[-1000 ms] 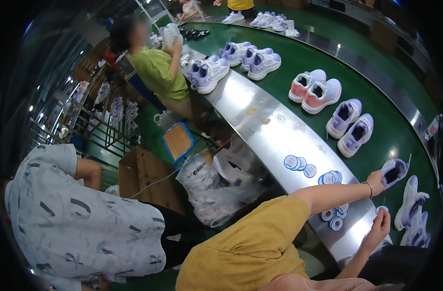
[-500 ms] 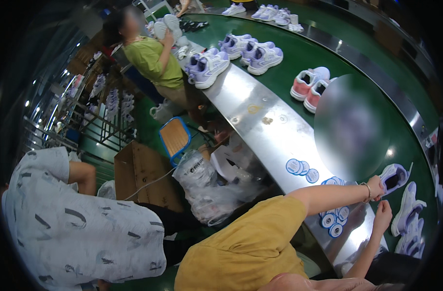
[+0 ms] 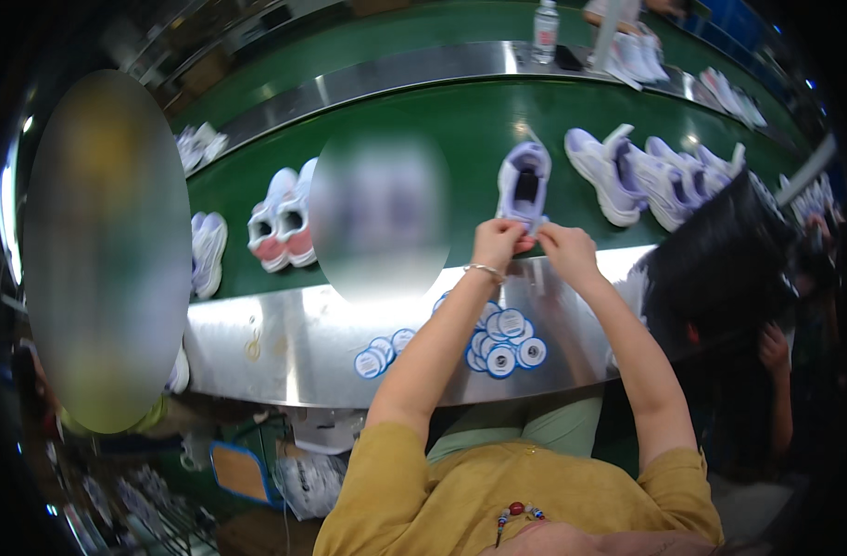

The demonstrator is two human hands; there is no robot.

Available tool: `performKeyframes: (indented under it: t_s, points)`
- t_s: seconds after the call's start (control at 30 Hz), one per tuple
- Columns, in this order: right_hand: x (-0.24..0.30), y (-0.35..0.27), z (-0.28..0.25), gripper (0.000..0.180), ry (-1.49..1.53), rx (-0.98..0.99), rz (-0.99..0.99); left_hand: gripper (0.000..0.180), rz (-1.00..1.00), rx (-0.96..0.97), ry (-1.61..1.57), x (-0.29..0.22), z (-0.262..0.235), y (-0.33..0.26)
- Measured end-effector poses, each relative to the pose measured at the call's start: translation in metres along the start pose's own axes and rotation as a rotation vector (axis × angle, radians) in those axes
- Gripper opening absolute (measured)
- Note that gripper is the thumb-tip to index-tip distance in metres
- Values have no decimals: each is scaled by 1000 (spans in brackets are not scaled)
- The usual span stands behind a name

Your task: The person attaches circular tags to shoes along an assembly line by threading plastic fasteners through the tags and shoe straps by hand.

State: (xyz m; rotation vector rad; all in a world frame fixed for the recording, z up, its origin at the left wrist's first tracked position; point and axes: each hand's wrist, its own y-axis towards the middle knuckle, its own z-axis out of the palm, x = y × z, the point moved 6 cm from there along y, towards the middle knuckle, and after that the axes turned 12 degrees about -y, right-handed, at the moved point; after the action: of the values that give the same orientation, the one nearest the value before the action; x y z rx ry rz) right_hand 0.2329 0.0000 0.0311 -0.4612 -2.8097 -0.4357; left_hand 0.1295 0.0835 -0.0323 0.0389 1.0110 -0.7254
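A white and lavender sneaker stands on the green belt in front of me, its opening upward and its heel toward me. My left hand pinches the heel edge. Beside it my right hand is closed, thumb and fingers together against the same heel; what lies between these fingertips is too small to make out. Below my hands, on the metal ledge, lies a pile of round white tags with blue rims, partly hidden by my left forearm. A smaller group of round tags lies to the left.
More lavender sneakers stand to the right, near a black box-like object. Sneakers with pink heels stand to the left beside a blurred patch. A water bottle stands across the belt, where another person handles shoes.
The view has swung right, so the sneaker and my hands now sit near the middle. My right hand has come up to the sneaker's heel beside my left.
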Motion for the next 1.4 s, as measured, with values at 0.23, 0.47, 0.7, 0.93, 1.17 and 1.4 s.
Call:
performKeyframes:
  t_s: [0.23,0.47,0.7,0.93,1.17,1.4]
  points:
    - [-8,-9,-8,16,28,-24,31,15,-52,14,-58,2,-3,-8]
    - [12,-5,6,19,53,24,8,13,-24,17,-39,2,-6,-11]
    - [17,-6,17,21,238,133,40,12,94,-102,225,-21,-29,-21]
    - [-12,-9,-2,24,438,-40,69,12,394,-63,432,-48,-7,-8]
    - [6,8,-8,13,349,-118,95,16,417,155,514,-55,10,-8]
    - [6,1,-3,7,340,-163,-66,20,425,125,588,-49,17,-18]
